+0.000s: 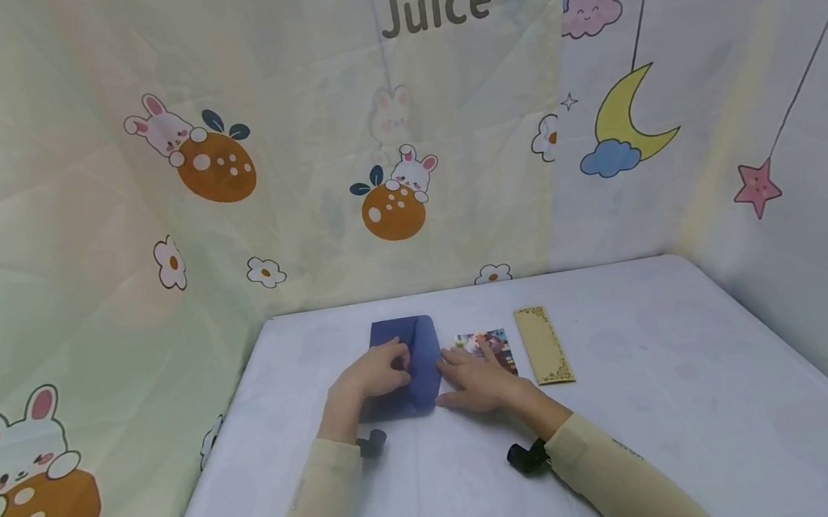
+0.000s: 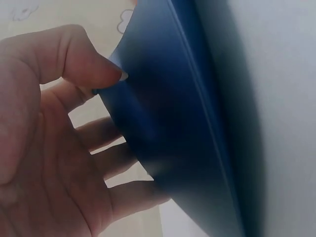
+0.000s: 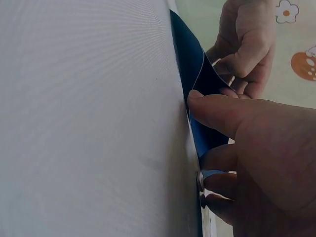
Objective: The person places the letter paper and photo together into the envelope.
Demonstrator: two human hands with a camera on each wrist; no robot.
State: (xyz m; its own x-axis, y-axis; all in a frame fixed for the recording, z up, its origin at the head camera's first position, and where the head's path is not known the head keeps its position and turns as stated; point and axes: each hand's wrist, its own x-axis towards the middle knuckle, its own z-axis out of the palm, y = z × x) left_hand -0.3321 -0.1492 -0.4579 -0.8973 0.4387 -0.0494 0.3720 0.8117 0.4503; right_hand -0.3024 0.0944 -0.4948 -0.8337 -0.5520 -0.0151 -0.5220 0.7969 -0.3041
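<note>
A dark blue paper envelope [image 1: 424,347] lies on the white table with a flap on its right side. My left hand [image 1: 379,372] is over its middle. In the left wrist view, thumb and fingers pinch the raised edge of the blue paper [image 2: 168,113]. My right hand [image 1: 476,379] spreads palm down at the envelope's right edge, its fingers straight and touching the flap side. Partly under that hand lies a colourful picture card [image 1: 499,339]. The right wrist view shows the right thumb and fingers [image 3: 217,116] against the blue paper, which bulges up toward the left hand.
A gold card with ornate corners [image 1: 543,346] lies right of the picture card. Black wrist cameras [image 1: 528,458] sit beneath both wrists. A printed curtain [image 1: 323,217] with rabbits and flowers hangs behind the white table [image 1: 659,401].
</note>
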